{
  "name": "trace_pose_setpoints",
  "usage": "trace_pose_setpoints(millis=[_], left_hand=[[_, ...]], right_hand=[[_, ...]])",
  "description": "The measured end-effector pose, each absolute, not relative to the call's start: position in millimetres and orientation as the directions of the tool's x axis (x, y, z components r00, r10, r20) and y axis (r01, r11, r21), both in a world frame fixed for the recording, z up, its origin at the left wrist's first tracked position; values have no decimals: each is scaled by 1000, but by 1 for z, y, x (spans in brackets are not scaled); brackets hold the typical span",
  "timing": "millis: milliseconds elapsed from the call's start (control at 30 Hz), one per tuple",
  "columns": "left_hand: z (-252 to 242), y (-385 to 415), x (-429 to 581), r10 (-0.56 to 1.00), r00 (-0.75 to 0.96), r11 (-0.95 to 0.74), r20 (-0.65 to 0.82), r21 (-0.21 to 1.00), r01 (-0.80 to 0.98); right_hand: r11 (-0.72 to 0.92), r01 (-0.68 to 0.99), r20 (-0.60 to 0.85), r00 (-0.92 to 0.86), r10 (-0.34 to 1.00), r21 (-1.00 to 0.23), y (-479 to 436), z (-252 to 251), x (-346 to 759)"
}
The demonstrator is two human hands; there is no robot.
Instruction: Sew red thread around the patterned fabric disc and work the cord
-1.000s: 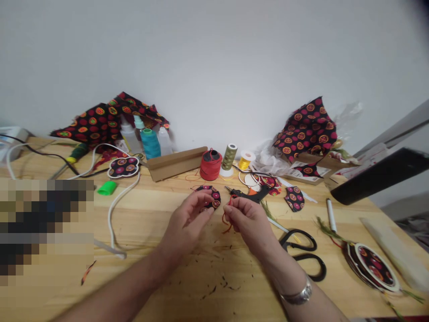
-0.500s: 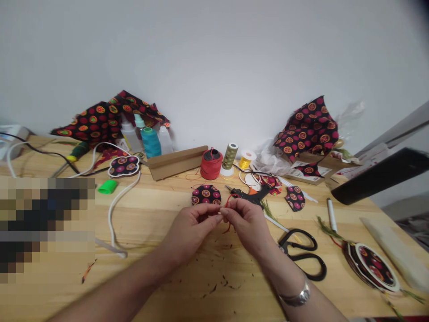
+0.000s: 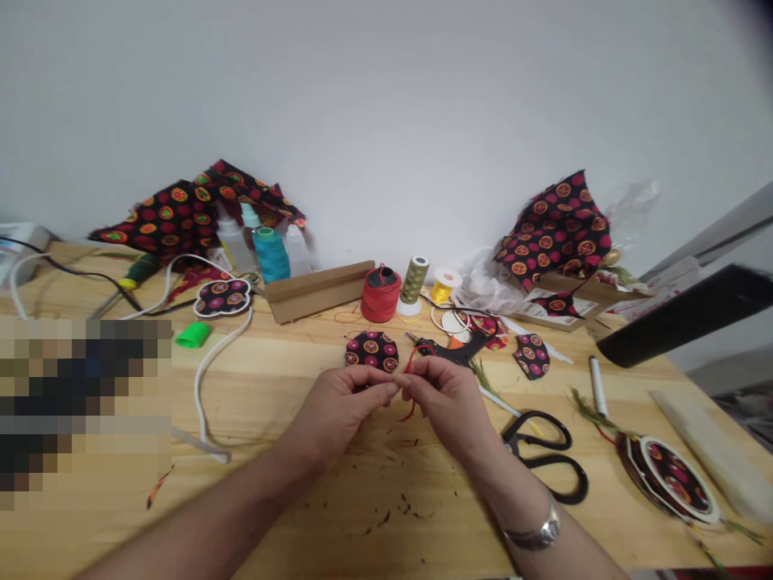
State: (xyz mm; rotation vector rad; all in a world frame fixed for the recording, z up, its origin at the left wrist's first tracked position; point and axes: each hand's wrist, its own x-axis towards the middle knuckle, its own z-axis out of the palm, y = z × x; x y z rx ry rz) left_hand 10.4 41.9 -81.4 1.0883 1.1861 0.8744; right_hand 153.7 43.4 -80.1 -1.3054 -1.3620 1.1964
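Above the middle of the wooden table, my left hand (image 3: 350, 403) and my right hand (image 3: 444, 399) meet fingertip to fingertip, both pinched closed. A thin red cord (image 3: 411, 358) loops up over my right fingers, and its loose ends hang below them. Where the cord runs between the fingertips is too small to make out. Just behind my left fingers lies a round patch of dark patterned fabric (image 3: 372, 351). A black glue gun (image 3: 452, 351) rests beyond my right hand, and black-handled scissors (image 3: 552, 455) lie by my right forearm.
At the back stand a red cord spool (image 3: 380, 296), an olive thread cone (image 3: 415, 280), a yellow spool (image 3: 444, 287) and a cardboard strip (image 3: 323, 292). A white cable (image 3: 200, 387) curves across the left. Stacked fabric-covered discs (image 3: 676, 479) and a marker (image 3: 597, 387) lie right.
My hands stay pinched together in nearly the same place. My left fingers have shifted slightly, and the red cord's loop and hanging ends have moved a little.
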Motion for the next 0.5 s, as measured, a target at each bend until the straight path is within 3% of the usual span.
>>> trace_pose_setpoints(millis=[500], left_hand=[[-83, 43, 9, 914, 239, 333, -328, 943, 19]], right_hand=[[-110, 113, -122, -106, 987, -988, 45, -76, 154]])
